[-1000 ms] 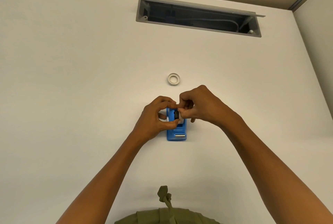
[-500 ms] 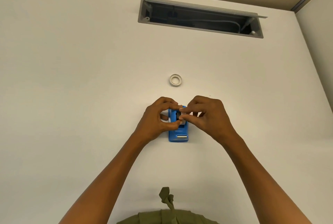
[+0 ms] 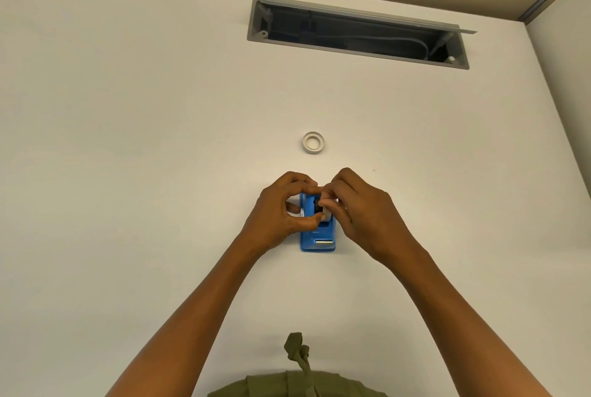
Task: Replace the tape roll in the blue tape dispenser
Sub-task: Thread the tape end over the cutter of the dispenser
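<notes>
The blue tape dispenser [image 3: 316, 238] stands on the white table [image 3: 128, 172], its metal cutter toward me. My left hand [image 3: 281, 211] curls around the dispenser's left side, thumb and fingers pinched at its top. My right hand [image 3: 358, 208] pinches a small white tape roll on a black hub [image 3: 323, 209] over the dispenser's slot. Most of that roll is hidden by my fingers. A second white tape roll [image 3: 313, 142] lies flat on the table beyond both hands, apart from them.
An open grey cable tray [image 3: 358, 35] with wires inside is sunk into the table at the far side. A wall panel rises at the right edge [image 3: 563, 108]. Olive fabric of my clothing [image 3: 297, 377] shows at the bottom.
My right hand has lowered and turned, bringing the small roll down against the dispenser. My left hand has kept its hold on the dispenser's side.
</notes>
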`<action>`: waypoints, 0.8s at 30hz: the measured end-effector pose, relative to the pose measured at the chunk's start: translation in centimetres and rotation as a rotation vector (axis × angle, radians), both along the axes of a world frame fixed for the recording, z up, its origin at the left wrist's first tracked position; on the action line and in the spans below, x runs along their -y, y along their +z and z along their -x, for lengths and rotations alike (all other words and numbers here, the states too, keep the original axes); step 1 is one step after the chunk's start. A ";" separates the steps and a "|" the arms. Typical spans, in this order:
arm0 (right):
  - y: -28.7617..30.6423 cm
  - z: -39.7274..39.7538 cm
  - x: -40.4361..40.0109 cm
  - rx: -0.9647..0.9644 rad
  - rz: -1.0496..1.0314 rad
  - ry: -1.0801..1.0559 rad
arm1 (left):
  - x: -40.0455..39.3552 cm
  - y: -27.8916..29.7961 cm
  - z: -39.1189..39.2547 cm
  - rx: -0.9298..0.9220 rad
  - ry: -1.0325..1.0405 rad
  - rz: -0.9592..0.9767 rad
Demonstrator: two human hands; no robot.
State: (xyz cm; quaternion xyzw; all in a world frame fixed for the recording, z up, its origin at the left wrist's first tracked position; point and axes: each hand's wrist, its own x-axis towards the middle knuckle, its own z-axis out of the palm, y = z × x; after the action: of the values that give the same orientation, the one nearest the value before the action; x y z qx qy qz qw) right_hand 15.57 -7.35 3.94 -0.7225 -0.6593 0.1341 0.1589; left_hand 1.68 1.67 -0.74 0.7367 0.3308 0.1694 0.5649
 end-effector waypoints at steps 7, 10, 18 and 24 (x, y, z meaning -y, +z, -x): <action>0.3 -0.6 -0.3 -0.360 0.020 -0.220 | -0.1 0.1 0.0 -0.015 -0.009 -0.002; 1.0 -1.1 -0.6 -0.337 0.119 -0.146 | -0.1 0.1 0.0 -0.001 -0.013 -0.002; 2.3 -1.1 -2.0 -0.252 0.200 -0.112 | -0.1 0.2 0.1 -0.002 -0.016 0.001; 3.0 -1.4 -2.9 -0.287 0.297 -0.125 | -0.2 0.1 0.0 -0.025 -0.017 -0.005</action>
State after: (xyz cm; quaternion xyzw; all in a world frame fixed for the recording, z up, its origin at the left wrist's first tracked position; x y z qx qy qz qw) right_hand 16.93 -4.44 6.91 -0.7511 -0.5567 0.3213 0.1509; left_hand 1.68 1.86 -0.65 0.7429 0.3311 0.1564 0.5603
